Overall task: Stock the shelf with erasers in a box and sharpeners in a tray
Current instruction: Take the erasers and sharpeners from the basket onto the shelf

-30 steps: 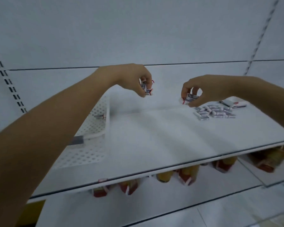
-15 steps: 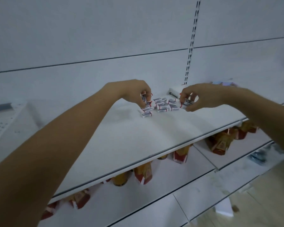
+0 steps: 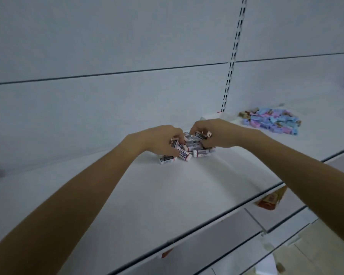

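Erasers (image 3: 189,149) sit in a loose heap toward the back of the white shelf (image 3: 167,195), and both hands are down in it now. A second ago each hand was lifted clear with a small clutch of erasers, the left well off to one side. Now the left hand (image 3: 161,139) and right hand (image 3: 214,133) have closed in until they almost meet over the pile. That looks like gathering, so boxing is still ahead. Left fingers are curled, pinching one eraser nearly on end. Right fingers are curled round another, its long axis running roughly left to right. The strays at the front lie flat: two run roughly along the shelf's length, while one between them is skewed diagonally. Sharpeners (image 3: 272,123), blue and pink, lie heaped well to the right, untouched. The tray has dropped out of view. A low white edge (image 3: 211,117) behind the right hand may be the box; I cannot tell.
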{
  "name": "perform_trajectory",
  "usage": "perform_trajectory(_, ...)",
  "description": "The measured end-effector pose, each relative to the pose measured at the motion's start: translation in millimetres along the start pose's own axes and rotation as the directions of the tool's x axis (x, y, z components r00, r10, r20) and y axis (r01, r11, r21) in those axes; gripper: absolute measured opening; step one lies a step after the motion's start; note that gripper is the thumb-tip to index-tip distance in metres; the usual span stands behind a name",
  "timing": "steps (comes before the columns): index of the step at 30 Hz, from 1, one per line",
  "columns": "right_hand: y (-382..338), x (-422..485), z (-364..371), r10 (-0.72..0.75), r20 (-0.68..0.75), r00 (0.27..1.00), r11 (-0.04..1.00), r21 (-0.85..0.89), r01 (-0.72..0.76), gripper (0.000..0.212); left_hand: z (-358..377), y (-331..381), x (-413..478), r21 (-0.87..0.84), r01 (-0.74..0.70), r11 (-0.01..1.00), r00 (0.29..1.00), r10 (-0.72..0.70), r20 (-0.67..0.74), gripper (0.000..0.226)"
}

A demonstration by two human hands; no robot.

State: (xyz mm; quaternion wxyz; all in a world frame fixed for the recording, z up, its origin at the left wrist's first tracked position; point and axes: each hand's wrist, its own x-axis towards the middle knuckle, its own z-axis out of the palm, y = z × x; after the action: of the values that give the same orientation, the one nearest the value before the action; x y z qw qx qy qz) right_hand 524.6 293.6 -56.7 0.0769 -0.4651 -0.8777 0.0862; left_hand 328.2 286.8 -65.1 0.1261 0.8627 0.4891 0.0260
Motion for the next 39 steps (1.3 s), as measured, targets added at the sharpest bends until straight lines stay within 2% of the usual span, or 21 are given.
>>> perform_trajectory(4,9,15,35,-0.155,-0.098,0.983,0.988,-0.004,0.155,0.036,26,-12,5,-0.109,0.03,0.994,0.99,-0.045,-0.132,0.051)
perform_trajectory(7,20,21,58,-0.133,-0.122,0.984,0.991,-0.021,0.131,0.066,48,-15,7,-0.167,0.053,0.985,0.979,-0.084,-0.185,0.064)
perform_trajectory(9,21,22,61,-0.152,-0.144,0.978,0.988,-0.006,0.153,0.072,53,-15,9,-0.189,0.081,0.979,0.971,-0.12,-0.205,0.07)
perform_trajectory(17,22,20,62,-0.18,-0.246,0.952,0.971,0.108,0.212,0.053,53,3,8,-0.094,0.371,0.924,0.908,-0.382,-0.172,0.084)
perform_trajectory(21,27,17,62,-0.24,-0.194,0.951,0.954,0.137,0.269,0.05,51,11,3,-0.032,0.45,0.893,0.881,-0.449,-0.145,0.111)
perform_trajectory(23,28,14,62,-0.283,-0.183,0.942,0.936,0.162,0.313,0.057,54,12,-1,-0.102,0.472,0.876,0.856,-0.483,-0.187,0.128)
perform_trajectory(25,30,11,65,-0.302,-0.18,0.936,0.929,0.166,0.331,0.063,60,14,-7,-0.238,0.46,0.855,0.817,-0.513,-0.262,0.135)
perform_trajectory(29,30,10,65,-0.286,-0.156,0.945,0.939,0.152,0.309,0.059,66,21,-16,-0.269,0.417,0.868,0.752,-0.496,-0.435,0.126)
perform_trajectory(32,30,8,66,-0.285,-0.151,0.947,0.939,0.153,0.307,0.054,66,27,-19,-0.299,0.408,0.863,0.711,-0.505,-0.489,0.113)
perform_trajectory(39,18,-1,50,-0.367,-0.199,0.909,0.922,0.052,0.384,0.063,41,32,-32,-0.261,0.441,0.859,0.608,-0.5,-0.617,0.055)
